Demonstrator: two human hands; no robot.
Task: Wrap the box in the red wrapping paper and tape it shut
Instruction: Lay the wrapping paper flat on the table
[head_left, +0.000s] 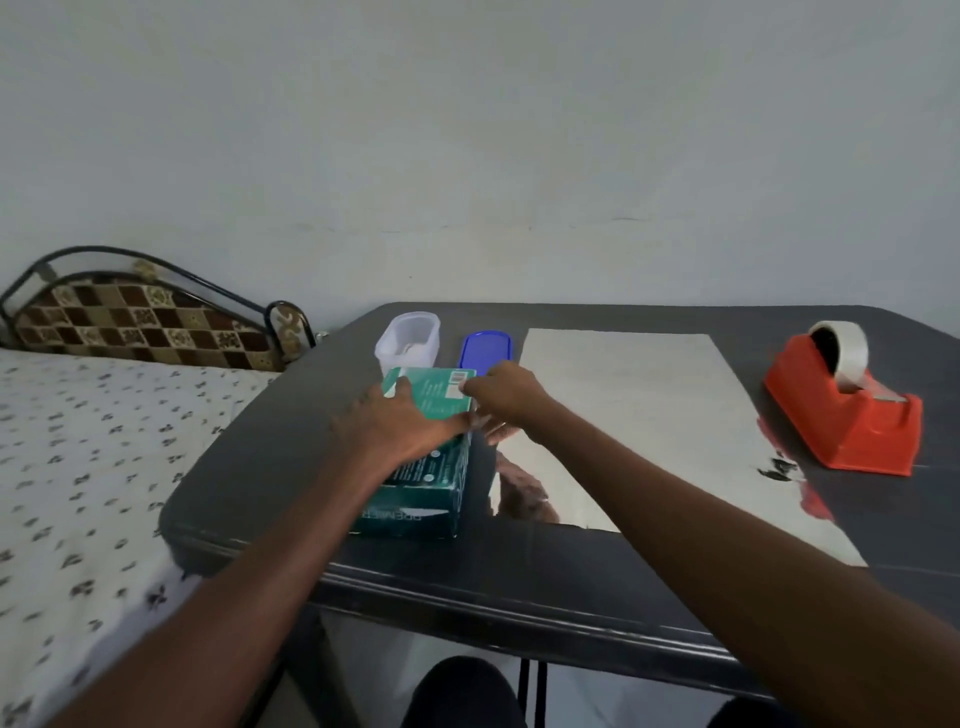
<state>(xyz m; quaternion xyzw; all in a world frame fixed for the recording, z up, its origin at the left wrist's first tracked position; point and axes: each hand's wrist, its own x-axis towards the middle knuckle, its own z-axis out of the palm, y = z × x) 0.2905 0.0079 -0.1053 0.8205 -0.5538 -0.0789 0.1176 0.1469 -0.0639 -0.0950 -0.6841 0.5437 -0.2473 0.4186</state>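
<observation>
A green box (431, 483) stands on the dark table (571, 571), left of centre. My left hand (400, 426) lies over its top with fingers wrapped down the sides, gripping it. My right hand (506, 397) holds the box's far right top corner, fingers curled on the edge. A shiny silver-faced sheet of wrapping paper (649, 426) lies flat just right of the box; it mirrors my hand and the red dispenser. A red tape dispenser (847, 415) with a roll of clear tape (844, 353) sits at the table's right side.
Behind the box stand a clear plastic container (408, 340) and its blue lid (485, 353). A bed with a patterned sheet (78, 467) and a metal headboard (145, 317) borders the table's left. The table's front edge runs just before my knees (462, 691).
</observation>
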